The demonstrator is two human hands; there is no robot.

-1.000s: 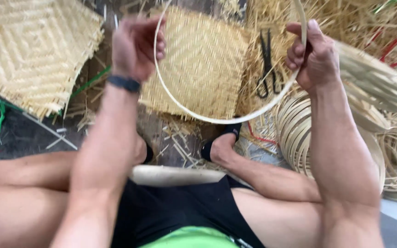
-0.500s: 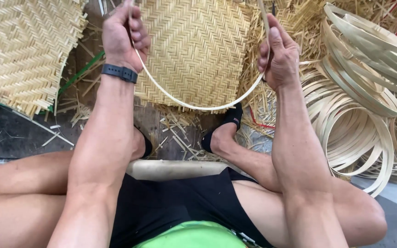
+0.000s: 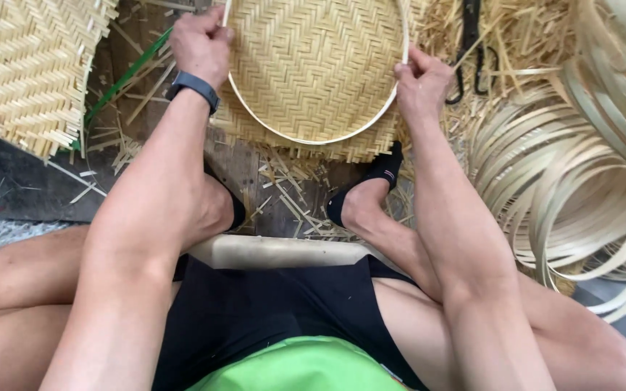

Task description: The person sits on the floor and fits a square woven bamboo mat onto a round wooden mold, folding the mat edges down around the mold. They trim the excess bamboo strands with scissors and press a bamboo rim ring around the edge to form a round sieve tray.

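Hoop of thin pale bamboo strip [image 3: 306,139], pinched shut at opposite sides by our left hand [image 3: 198,45] and right hand [image 3: 420,83], laid flat upon the square woven straw-coloured bamboo mat [image 3: 313,65], seemingly to frame its weave, coiled spare bamboo strips [image 3: 581,181] lying beside

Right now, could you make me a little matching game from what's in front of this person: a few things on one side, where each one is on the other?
Things:
1. bamboo hoop
2. black shears
3. stack of bamboo rings
4. dark wristband

Places:
A. piled at the far right
B. on the left hand side's wrist
C. held by both hands over the woven mat
D. lying on straw beyond the right hand

Pairs: 1-C, 2-D, 3-A, 4-B
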